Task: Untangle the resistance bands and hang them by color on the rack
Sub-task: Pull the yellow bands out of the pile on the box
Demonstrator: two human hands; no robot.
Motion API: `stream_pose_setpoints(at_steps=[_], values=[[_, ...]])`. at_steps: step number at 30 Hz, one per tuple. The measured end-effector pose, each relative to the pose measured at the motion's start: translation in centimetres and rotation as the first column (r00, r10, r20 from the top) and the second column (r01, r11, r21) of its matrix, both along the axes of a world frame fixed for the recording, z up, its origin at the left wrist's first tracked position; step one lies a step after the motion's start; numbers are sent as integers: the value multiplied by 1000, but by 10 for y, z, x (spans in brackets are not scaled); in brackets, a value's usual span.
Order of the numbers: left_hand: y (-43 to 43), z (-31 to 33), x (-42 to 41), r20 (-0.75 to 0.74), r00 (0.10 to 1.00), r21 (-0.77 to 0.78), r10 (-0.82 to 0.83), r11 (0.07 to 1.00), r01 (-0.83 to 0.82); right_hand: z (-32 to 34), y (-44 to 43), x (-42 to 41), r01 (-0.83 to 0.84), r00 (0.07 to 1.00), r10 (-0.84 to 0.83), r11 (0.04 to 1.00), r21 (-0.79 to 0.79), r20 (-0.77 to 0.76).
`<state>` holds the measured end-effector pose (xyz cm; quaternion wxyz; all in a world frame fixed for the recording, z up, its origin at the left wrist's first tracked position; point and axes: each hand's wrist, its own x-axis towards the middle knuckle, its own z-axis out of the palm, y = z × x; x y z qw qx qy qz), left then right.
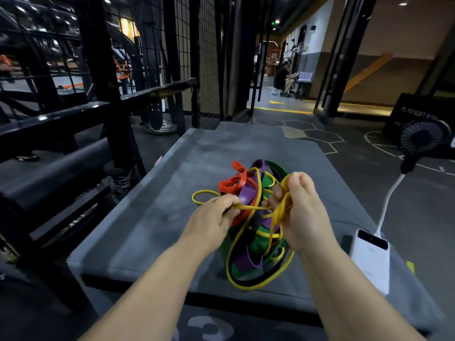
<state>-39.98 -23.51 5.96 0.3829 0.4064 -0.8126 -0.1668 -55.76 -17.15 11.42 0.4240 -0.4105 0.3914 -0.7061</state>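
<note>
Forearms enter from 6 o'clock. The left hand (pixel 214 215) pinches a strand of the yellow band (pixel 248 207). The right hand (pixel 304 210) curls round a bunched yellow loop, apparently the same band. Between them the strand runs roughly 9 to 3 o'clock across the tangle of bands (pixel 248 252), which lies on the grey bench (pixel 152 217) under both hands, spreading from 12 to 6 o'clock. Both hands are equally near, and freeing the yellow probably means lifting it clear of the purple and green loops.

A white power bank (pixel 370 260) on the grey box (pixel 152 217) is cabled to a black fan (pixel 424 137).
</note>
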Motion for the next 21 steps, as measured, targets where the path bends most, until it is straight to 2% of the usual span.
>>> stream_pose_setpoints(at_steps=[5,9,11,15,18,19,21], values=[[4,12,2,-70,998,35,8,999,-6,0,1,-8,52,968,-47,999,14,-247],[7,18,2,-99,995,84,-19,996,28,-1,-1,-14,38,975,-17,995,95,-220],[7,11,1,-77,996,138,-37,989,47,-8,-3,-17,80,958,-29,983,168,-287],[8,-4,2,28,999,223,-34,974,27,-26,-3,-23,213,868,-61,942,260,-492],[14,0,1,-31,999,206,-37,978,42,-24,2,-21,218,811,-12,934,283,-585],[15,5,0,-84,996,189,-28,981,43,-22,5,-19,201,773,19,941,273,-635],[19,15,-2,-178,984,165,-4,986,34,-15,10,-15,182,605,87,953,243,-792]])
